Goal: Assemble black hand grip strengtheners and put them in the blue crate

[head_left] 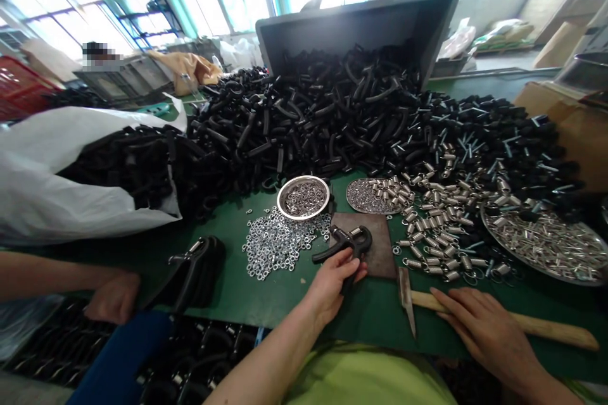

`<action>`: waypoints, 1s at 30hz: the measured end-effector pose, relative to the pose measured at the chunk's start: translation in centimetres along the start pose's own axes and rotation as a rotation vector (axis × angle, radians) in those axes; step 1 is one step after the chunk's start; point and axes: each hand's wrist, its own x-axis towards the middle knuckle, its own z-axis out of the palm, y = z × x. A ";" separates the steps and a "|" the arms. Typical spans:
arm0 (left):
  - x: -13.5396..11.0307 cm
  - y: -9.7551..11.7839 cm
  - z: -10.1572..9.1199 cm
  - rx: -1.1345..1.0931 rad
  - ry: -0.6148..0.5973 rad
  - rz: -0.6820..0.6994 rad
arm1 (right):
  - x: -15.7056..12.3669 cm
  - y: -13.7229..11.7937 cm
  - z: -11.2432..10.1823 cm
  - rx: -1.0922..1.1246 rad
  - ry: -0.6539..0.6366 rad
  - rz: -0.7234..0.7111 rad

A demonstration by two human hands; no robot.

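Left hand (330,288) grasps a black hand gripper (344,243) above a steel plate (380,253), one handle pointing left, the other mostly hidden in the grip; right hand (482,329) lies open on a wooden-handled blade (522,316); black grips (304,120) heaped beyond, springs (441,221) half-buried

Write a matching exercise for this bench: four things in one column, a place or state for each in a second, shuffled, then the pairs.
Things:
1. left hand
2. right hand
3. metal bowl
4. coil springs

Places or states:
A. resting on a wooden handle
B. gripping a black hand gripper
C. scattered on the green mat
D. holding small silver parts

Pairs: 1-B, 2-A, 3-D, 4-C
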 end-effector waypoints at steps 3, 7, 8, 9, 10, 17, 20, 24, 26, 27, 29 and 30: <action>-0.8 -0.8 0.5 0.050 -0.011 0.075 | 0.4 0.4 -0.1 0.019 -0.017 -0.015; -2.4 -0.6 0.3 0.263 -0.066 0.100 | 0.8 0.9 -0.5 0.066 -0.005 -0.040; -2.7 -0.3 0.2 0.336 -0.078 0.110 | 1.1 1.0 -0.7 0.078 0.008 -0.036; -2.9 0.1 0.1 0.418 -0.089 0.138 | 1.7 1.0 -0.9 0.093 0.025 -0.022; -2.8 0.7 -0.1 0.510 -0.092 0.187 | 2.4 1.1 -1.1 0.112 0.045 0.004; 5.4 6.4 1.2 1.339 0.083 0.798 | 15.3 1.1 -1.5 0.196 0.035 0.148; 10.3 7.8 3.0 1.675 0.135 0.855 | 21.6 1.4 -0.1 0.074 -0.087 0.182; 14.4 7.8 4.6 1.779 0.152 0.820 | 26.4 1.8 1.8 0.020 -0.141 0.174; 15.3 7.5 4.7 1.792 0.157 0.798 | 27.2 1.9 2.3 0.008 -0.171 0.168; 15.6 7.4 4.7 1.793 0.159 0.789 | 27.3 2.0 2.5 0.004 -0.183 0.167; 16.0 7.3 4.5 1.784 0.164 0.775 | 27.3 2.1 2.6 -0.002 -0.201 0.174; 16.0 7.3 4.3 1.775 0.167 0.767 | 27.2 2.2 2.6 -0.005 -0.208 0.182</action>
